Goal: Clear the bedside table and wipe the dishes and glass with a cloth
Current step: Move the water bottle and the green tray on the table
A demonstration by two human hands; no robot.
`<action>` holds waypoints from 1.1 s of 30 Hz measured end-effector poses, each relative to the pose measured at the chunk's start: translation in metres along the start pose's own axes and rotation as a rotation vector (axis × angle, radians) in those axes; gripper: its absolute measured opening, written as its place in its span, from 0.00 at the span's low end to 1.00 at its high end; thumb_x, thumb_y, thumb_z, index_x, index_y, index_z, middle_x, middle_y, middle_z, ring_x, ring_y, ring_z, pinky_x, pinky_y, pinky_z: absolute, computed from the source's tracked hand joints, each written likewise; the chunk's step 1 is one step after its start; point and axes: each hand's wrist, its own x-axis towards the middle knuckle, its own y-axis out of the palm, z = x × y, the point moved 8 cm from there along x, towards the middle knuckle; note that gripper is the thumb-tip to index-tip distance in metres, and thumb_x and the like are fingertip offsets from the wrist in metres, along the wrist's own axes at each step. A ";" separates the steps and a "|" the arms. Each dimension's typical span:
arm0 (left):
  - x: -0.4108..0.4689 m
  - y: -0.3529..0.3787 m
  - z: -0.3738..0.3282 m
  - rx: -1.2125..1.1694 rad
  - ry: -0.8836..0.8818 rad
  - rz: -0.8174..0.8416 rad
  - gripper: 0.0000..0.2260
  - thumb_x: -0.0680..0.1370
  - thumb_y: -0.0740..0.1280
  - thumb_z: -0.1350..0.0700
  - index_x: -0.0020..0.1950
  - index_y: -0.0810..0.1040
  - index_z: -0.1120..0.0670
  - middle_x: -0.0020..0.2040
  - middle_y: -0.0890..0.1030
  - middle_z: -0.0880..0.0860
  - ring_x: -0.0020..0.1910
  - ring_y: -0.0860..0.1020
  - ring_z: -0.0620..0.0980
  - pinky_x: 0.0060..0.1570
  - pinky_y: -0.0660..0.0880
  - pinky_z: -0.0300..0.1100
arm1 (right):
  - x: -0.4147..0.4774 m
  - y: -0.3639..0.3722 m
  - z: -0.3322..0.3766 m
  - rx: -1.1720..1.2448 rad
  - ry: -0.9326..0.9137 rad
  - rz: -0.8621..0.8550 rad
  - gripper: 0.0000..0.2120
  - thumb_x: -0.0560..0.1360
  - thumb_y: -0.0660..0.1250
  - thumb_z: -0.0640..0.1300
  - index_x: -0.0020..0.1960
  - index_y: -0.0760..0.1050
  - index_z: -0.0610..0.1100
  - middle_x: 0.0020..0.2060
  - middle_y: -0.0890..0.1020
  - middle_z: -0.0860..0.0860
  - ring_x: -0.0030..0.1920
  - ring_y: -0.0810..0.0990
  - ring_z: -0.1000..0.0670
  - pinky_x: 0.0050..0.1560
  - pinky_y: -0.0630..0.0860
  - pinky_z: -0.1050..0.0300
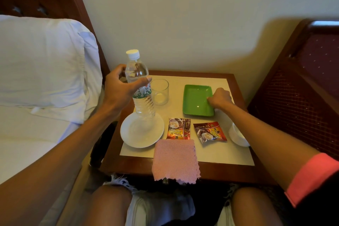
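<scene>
Bottle of clear ribbed plastic with white cap (140,88), held tilted above round white plate (135,134); left hand (121,86) wraps its labelled middle. Likely light and thin-walled, so the waist is the best hold. Right hand (220,98) curls on the right rim of rectangular green plastic tray (197,100) on the worktop (201,156). Clear glass tumbler (159,91), fragile, stands between them; pink knitted cloth (175,161) overhangs the near edge.

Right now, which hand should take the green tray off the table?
Right. The right hand grips the right edge of the green tray; the left hand is busy holding the water bottle.
</scene>
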 end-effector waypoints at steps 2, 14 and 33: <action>-0.004 -0.006 0.003 0.009 -0.010 0.001 0.18 0.69 0.78 0.47 0.56 0.79 0.47 0.51 0.84 0.45 0.49 0.83 0.46 0.47 0.82 0.42 | -0.011 -0.001 0.009 -0.043 -0.053 -0.015 0.18 0.78 0.66 0.43 0.63 0.71 0.34 0.62 0.75 0.37 0.60 0.76 0.37 0.50 0.73 0.52; -0.037 -0.021 -0.006 -0.024 -0.054 -0.015 0.21 0.67 0.80 0.49 0.56 0.80 0.52 0.52 0.84 0.51 0.51 0.83 0.50 0.49 0.82 0.48 | -0.177 0.056 0.097 -0.288 -0.737 0.343 0.30 0.66 0.71 0.69 0.53 0.78 0.44 0.51 0.82 0.49 0.49 0.78 0.48 0.46 0.76 0.54; -0.056 -0.048 -0.036 -0.006 -0.024 -0.041 0.25 0.66 0.79 0.44 0.58 0.79 0.53 0.52 0.83 0.49 0.51 0.82 0.47 0.50 0.82 0.49 | -0.170 0.032 0.094 -0.319 -0.519 0.352 0.27 0.75 0.71 0.51 0.68 0.69 0.40 0.62 0.77 0.43 0.60 0.76 0.43 0.55 0.74 0.52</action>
